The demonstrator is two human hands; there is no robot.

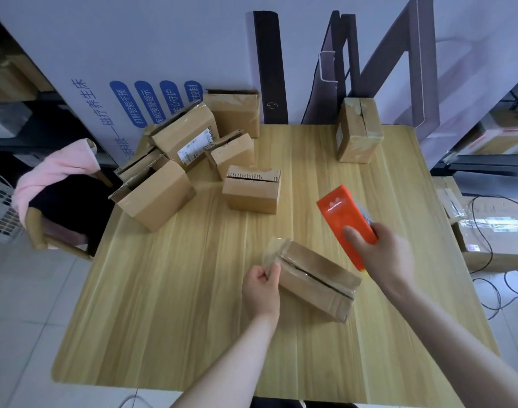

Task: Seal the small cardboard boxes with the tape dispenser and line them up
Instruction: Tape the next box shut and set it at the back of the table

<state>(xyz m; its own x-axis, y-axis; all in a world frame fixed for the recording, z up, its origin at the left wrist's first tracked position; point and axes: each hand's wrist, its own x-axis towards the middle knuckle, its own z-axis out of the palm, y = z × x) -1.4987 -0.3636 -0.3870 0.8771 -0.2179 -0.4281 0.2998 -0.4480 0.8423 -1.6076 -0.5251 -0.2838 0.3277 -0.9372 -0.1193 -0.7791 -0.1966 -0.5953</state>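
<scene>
Front-centre on light wooden bench (175, 304): small brown cardboard box (313, 279), long axis far-left to near-right; left hand (262, 287) pinching its taped left end, right hand (383, 256) grip closed round orange tape dispenser (344, 214) just off right end.

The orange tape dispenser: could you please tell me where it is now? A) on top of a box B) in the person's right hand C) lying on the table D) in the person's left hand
B: the right hand grips the orange tape dispenser, while the left hand holds the end of the near box.
</scene>
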